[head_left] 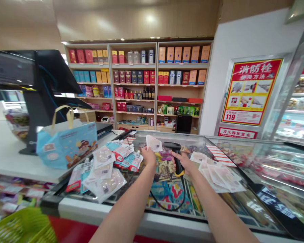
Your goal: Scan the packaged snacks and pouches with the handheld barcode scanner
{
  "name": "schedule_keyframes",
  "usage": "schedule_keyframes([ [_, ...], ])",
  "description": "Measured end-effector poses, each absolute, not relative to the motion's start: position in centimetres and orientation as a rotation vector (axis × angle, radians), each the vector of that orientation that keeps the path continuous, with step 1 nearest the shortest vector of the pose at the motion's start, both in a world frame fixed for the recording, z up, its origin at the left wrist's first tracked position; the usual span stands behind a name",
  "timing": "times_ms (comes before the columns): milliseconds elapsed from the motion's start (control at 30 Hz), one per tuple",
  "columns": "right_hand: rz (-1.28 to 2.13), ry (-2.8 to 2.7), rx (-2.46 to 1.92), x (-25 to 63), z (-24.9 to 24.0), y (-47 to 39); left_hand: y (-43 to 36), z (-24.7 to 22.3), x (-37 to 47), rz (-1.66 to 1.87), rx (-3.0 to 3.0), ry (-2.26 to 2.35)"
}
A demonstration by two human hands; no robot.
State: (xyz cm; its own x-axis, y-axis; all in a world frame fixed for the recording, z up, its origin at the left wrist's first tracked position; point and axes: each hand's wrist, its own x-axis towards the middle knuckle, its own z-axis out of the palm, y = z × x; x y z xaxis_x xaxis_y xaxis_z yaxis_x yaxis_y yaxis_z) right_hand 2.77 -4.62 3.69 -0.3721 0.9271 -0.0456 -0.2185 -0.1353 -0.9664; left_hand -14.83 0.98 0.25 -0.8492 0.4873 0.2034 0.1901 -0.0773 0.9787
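The left hand [149,157] pinches a pale flat packet [154,144] upright by its lower edge, its small printed label with a dark block facing the wearer, the print too fine to read. Just beside it, apart from the left, the right hand [184,161] is wrapped around the handle of a black and yellow scanner [172,146], whose head points toward the packet; a dark cable [184,194] loops down from the handle. To the right of the scanner lies a spread of similar pale packets [219,173]; to the left, more labelled packets [105,184] overlap, with red, white and blue spouted pouches [128,156] beside them, their lettering unreadable. All these rest on the glass top of a chest freezer with a white rim [101,212], and colourful packages show through the glass. Along its right side runs a black strip [276,207] with large white characters, blurred and slanted. A light blue bag [68,145] with cartoon figures and yellow handles stands on the white counter [7,162] at left, before a black monitor [53,72]; a green basket [22,226] sits below. Behind, wooden shelves [110,87] hold boxed goods and bottles. On the wall at right, a red and yellow poster [252,91] reads 消防栓 使用方法 and 119, above a red sign [237,133] reading 灭火器放置点.
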Motion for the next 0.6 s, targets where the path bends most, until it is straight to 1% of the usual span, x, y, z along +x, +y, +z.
schedule_keyframes([
  [233,1.732,-1.341,-0.844,-4.3,3.5,-5.9,-5.9,3.4,-24.8,2.122,0.679,2.168],
  [400,1.782,-1.399,-0.785,-8.0,3.4,-6.9,-10.4,2.4,-30.7,2.142,0.696,2.331],
  [600,1.769,-1.434,-0.798,-9.8,3.8,-7.5,-12.1,1.7,-32.8,2.041,0.687,2.485],
])
